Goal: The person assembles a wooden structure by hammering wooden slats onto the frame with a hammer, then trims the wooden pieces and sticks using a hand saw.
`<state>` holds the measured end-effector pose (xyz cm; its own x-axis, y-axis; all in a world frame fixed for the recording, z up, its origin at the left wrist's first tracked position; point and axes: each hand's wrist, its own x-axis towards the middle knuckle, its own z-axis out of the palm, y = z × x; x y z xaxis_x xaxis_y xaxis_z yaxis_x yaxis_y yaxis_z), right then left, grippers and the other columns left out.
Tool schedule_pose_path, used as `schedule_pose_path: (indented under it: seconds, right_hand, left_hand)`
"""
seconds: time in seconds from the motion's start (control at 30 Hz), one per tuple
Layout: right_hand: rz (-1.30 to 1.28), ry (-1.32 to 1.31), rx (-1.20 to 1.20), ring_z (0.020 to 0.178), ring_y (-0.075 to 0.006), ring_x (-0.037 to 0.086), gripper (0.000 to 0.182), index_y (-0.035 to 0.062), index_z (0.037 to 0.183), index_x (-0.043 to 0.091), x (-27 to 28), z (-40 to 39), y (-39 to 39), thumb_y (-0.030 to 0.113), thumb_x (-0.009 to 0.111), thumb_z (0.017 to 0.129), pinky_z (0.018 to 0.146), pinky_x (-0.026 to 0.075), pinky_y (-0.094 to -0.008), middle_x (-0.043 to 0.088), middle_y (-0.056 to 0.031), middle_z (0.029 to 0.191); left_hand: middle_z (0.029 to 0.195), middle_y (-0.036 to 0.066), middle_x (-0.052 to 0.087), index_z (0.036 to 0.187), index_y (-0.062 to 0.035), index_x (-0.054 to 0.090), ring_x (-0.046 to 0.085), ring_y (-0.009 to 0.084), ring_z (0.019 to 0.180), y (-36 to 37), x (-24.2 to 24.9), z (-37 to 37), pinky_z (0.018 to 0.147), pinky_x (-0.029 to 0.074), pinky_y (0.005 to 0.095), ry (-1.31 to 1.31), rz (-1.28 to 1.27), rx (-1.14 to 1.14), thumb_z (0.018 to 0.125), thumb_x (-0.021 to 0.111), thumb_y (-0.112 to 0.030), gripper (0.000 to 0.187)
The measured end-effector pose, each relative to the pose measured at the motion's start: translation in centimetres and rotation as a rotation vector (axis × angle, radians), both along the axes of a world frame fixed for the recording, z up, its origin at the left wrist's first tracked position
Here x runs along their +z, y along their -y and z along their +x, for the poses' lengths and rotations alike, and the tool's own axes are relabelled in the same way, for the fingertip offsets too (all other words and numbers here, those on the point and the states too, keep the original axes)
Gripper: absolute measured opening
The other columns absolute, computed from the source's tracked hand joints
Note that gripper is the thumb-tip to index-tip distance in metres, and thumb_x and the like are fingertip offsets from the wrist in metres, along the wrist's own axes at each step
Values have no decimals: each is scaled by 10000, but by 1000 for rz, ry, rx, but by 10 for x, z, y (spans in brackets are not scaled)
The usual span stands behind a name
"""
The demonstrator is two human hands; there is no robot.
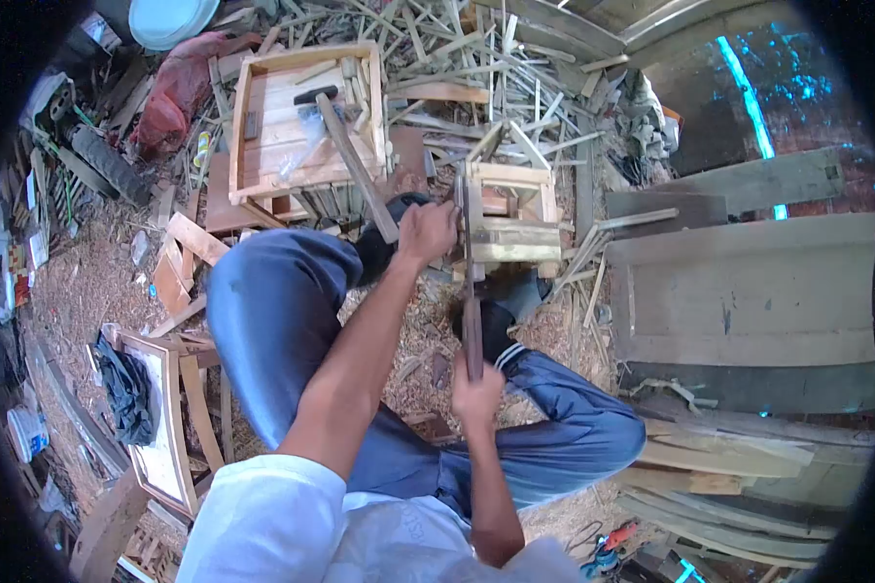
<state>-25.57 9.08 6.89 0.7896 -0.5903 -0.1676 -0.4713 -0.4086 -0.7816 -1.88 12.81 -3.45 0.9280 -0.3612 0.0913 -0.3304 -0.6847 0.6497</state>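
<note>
My right hand is wrapped round the lower end of a long, narrow tool, brown and wood-like near the grip. Its thin upper part, seen edge-on, runs up beside a small wooden frame made of pale battens. My left hand is closed, fingers curled right at the tool's upper part; what they grip is hidden. Left of that hand, a hammer with a dark head and wooden handle lies slanting over a shallow wooden box. The small frame stands just beyond my right foot.
Loose wood strips heap up beyond the box. Wooden panels lean at the right. A small framed piece with dark cloth stands at the left. Wood shavings cover the floor; a red plastic bag lies upper left.
</note>
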Motion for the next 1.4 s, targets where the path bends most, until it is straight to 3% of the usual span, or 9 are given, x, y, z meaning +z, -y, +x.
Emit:
schedule_pose_path:
  seconds: [0.37,0.43,0.57,0.73,0.9,1.03,1.17,1.3,1.4]
  right_hand:
    - [-181,63,78,461,-112,465,400,-58,588,517,-12,-19,6,209,623,865,452,354,-374,448,-115,465]
    - [53,31,-55,446,-132,453,403,-66,604,530,-12,-38,-4,224,616,870,457,355,-379,451,-124,462]
    - [7,-109,-13,442,-134,419,440,-64,599,511,-22,30,11,260,597,884,457,342,-362,418,-98,457]
    - [-29,12,0,500,-150,493,219,-30,884,611,-9,-32,-6,187,613,858,535,425,-373,467,-132,536]
    - [-8,-120,-11,462,-122,418,440,-40,577,497,-17,32,11,243,591,900,450,335,-362,404,-96,471]
    - [-45,-112,9,433,-241,529,352,-40,612,561,-18,-4,1,209,617,854,476,398,-408,496,-170,489]
    - [-83,-95,-17,454,-255,573,339,-25,594,580,3,-21,-8,200,639,842,479,419,-403,510,-158,486]
    - [20,-293,-5,484,-194,527,209,-23,737,586,-16,26,11,147,590,858,505,406,-378,470,-124,534]
    - [-85,-115,84,481,-167,502,243,-30,723,588,-18,-16,4,158,587,877,498,398,-381,465,-120,530]
  left_hand:
    - [722,186,623,794,-76,624,607,365,748,-1,-3,5,713,428,466,-21,-14,6,900,480,-255,253]
    - [727,186,624,804,-75,625,607,364,751,1,-2,-2,723,423,462,25,-34,21,898,474,-254,252]
    - [726,186,625,829,-70,630,607,364,751,0,-5,-2,728,414,468,40,-27,26,899,471,-263,260]
    - [739,188,631,821,-67,636,613,368,762,-1,1,1,762,427,466,-51,-19,8,903,469,-265,271]
    - [692,190,610,811,-73,612,613,375,715,2,-3,-6,710,460,484,68,-28,36,916,468,-271,267]
    - [695,182,619,840,-71,625,608,388,693,-2,-6,1,669,480,483,44,12,6,912,471,-267,259]
    - [683,177,611,819,-73,628,609,376,712,-4,1,-7,699,471,460,27,-68,55,896,494,-246,233]
    - [716,175,621,805,-82,626,607,356,751,-1,-5,-7,720,405,474,27,-51,4,893,485,-234,225]
    - [696,185,614,789,-76,627,608,362,736,1,-5,-3,715,419,474,18,-35,26,896,481,-235,241]
